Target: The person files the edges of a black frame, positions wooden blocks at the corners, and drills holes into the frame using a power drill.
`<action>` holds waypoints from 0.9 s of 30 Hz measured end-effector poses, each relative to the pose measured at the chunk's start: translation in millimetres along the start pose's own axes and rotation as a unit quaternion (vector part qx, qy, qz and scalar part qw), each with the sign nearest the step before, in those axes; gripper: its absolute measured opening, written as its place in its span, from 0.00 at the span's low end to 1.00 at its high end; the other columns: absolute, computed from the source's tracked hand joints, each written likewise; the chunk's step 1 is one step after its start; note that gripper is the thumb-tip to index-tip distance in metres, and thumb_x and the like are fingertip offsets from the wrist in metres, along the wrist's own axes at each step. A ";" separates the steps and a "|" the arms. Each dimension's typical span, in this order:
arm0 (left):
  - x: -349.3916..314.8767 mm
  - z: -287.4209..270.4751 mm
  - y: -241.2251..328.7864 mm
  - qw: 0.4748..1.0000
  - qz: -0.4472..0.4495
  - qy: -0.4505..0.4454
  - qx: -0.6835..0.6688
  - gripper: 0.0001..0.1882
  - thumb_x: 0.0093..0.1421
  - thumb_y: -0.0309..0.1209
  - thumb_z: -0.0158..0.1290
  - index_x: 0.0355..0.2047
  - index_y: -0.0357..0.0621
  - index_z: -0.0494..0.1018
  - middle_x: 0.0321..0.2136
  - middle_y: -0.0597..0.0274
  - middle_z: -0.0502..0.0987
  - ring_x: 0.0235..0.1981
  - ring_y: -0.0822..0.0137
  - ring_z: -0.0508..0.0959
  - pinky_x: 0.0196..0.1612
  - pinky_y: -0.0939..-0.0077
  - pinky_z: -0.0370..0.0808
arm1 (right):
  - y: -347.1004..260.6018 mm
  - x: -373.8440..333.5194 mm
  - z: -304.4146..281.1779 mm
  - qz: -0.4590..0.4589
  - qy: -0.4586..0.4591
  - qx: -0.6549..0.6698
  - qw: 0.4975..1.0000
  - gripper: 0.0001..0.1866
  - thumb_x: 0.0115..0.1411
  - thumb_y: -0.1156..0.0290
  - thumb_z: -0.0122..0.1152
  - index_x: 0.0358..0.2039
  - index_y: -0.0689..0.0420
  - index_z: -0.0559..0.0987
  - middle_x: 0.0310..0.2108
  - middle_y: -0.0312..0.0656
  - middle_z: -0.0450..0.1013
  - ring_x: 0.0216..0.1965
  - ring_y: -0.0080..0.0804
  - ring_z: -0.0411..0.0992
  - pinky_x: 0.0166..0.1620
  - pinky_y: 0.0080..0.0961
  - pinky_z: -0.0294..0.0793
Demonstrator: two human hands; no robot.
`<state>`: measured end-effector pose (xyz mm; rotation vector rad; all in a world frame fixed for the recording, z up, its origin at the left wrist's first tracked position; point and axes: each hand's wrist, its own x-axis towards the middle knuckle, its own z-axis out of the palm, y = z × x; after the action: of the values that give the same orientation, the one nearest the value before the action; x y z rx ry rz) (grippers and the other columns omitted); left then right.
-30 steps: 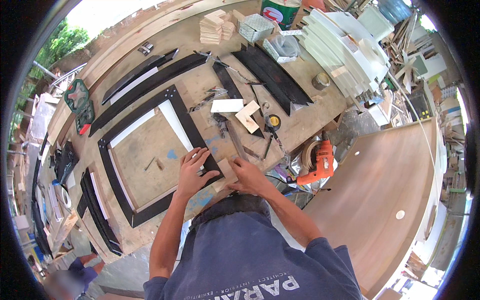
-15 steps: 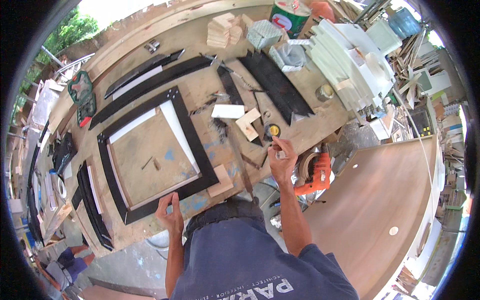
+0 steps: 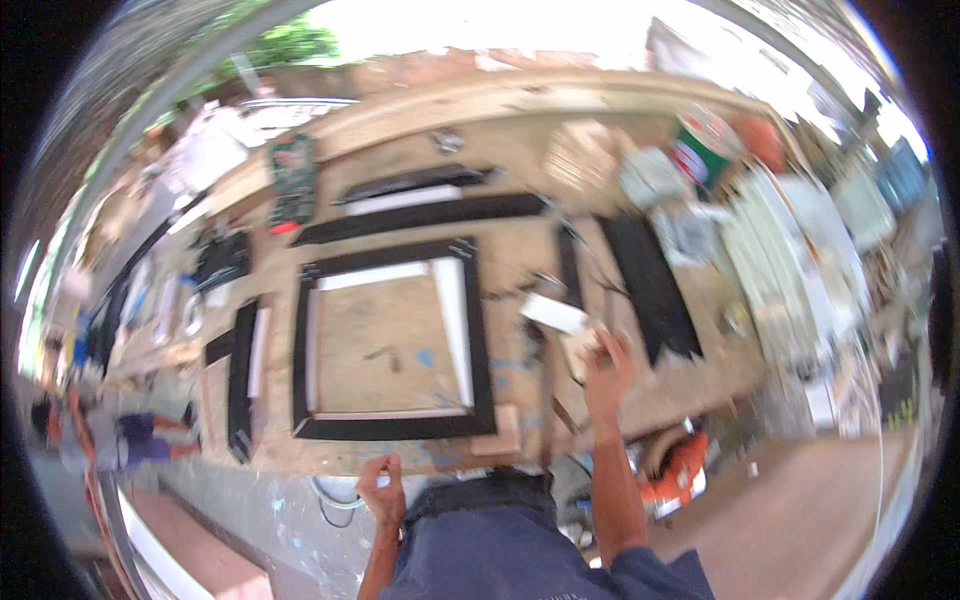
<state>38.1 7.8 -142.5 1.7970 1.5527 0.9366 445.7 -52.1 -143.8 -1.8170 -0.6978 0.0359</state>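
Note:
A square black frame point(image 3: 395, 427) with pale inner strips lies flat on the wooden workbench point(image 3: 640, 400). My left hand point(image 3: 381, 487) is in front of the bench's near edge, below the frame, its fingers curled together; whatever they may pinch cannot be made out. Over the right part of the bench, my right hand point(image 3: 608, 375) has its fingertips drawn together, smeared by motion. Partly behind it lies a light wooden L-shaped piece point(image 3: 577, 350). A white block point(image 3: 555, 314) rests just beyond that. Beside the frame's near right corner is a flat wood block point(image 3: 497, 432).
Black strips point(image 3: 430, 215) lie beyond the frame, and a wide black panel point(image 3: 650, 285) is to the right. A green tool case point(image 3: 292, 180), a green can point(image 3: 705, 150) and stacked pale panels point(image 3: 785, 260) stand farther back. An orange power tool point(image 3: 680, 470) is below the bench edge.
The view has swung, so the bench appears squarer and farther right. My right hand is now by the L-shaped piece and white block; my left hand has come off the frame's near edge.

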 end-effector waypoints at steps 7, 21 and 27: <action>-33.1 -28.5 -37.5 0.985 -0.089 0.149 0.024 0.07 0.61 0.29 0.64 0.35 0.37 0.84 0.31 0.54 0.84 0.30 0.63 0.82 0.39 0.70 0.78 | -16.3 -64.3 33.7 -0.105 -0.056 -0.019 0.993 0.24 0.48 0.88 0.58 0.47 0.60 0.83 0.40 0.46 0.75 0.40 0.41 0.75 0.42 0.29 0.75; 8.7 -21.1 -24.3 0.991 -0.076 0.104 -0.038 0.07 0.65 0.27 0.59 0.36 0.33 0.81 0.31 0.56 0.82 0.30 0.67 0.78 0.39 0.72 0.75 | -59.2 -110.0 59.1 -0.125 -0.204 0.038 0.970 0.30 0.46 0.91 0.58 0.50 0.53 0.84 0.45 0.45 0.75 0.39 0.36 0.77 0.41 0.27 0.78; 55.0 5.3 9.4 0.988 0.048 -0.054 -0.140 0.06 0.64 0.24 0.59 0.35 0.32 0.81 0.31 0.56 0.82 0.32 0.68 0.78 0.41 0.72 0.75 | -66.5 -128.0 25.4 -0.065 -0.029 -0.016 0.997 0.22 0.51 0.89 0.58 0.45 0.58 0.84 0.40 0.46 0.77 0.38 0.37 0.77 0.41 0.27 0.76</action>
<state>52.0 60.8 -130.6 1.7023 1.2118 1.0285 301.9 -78.3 -134.4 -1.8030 -0.8605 -0.0089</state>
